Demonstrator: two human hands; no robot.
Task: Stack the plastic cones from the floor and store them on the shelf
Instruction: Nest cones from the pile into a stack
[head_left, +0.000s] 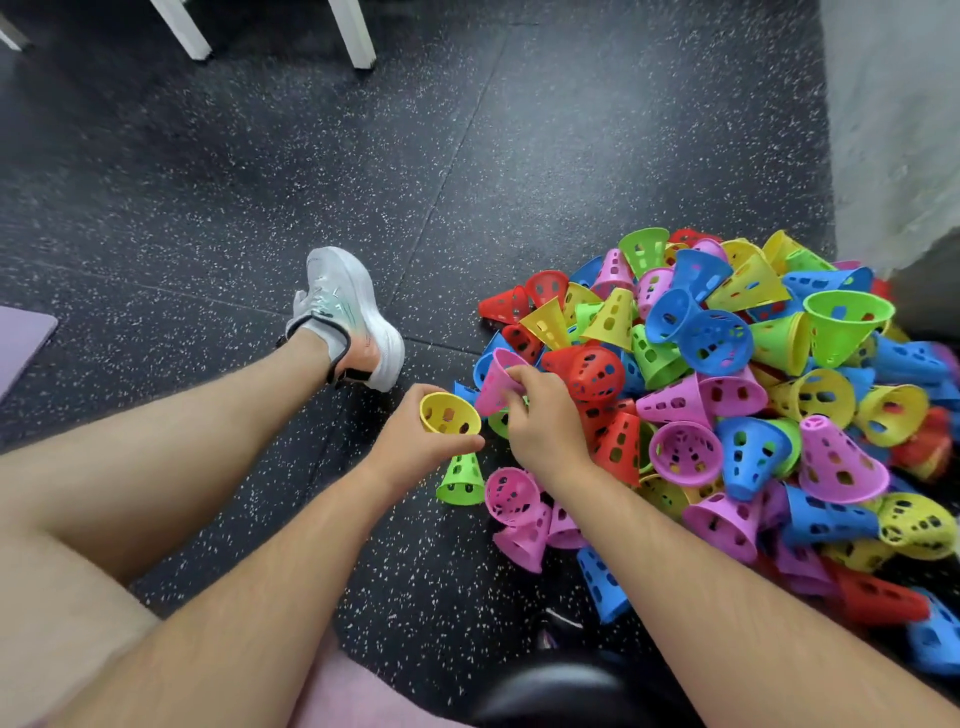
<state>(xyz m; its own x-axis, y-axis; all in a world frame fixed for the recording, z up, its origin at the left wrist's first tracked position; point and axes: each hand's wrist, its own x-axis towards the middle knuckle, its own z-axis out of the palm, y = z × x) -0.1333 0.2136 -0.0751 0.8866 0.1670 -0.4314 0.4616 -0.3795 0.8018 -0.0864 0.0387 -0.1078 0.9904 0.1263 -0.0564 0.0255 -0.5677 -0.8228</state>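
Dark speckled rubber floor (260, 182), pale wall (893, 130) at right, white furniture legs (358, 36) at top. Big pile of cones (727, 389) in red, yellow, green, blue and pink lies on the floor at right, beside the wall. Left hand (415, 441) is wrapped round a yellow cone (448, 414), wide mouth up toward the camera, at the pile's left edge. Right hand (545, 421) pinches a pink cone (496, 382) in its fingertips, tilted, just beside the yellow one. Green cone (461, 478) shows right under the left hand; can't tell if held or on the floor. Bare leg with grey shoe (348, 317) stretches out left of the pile.
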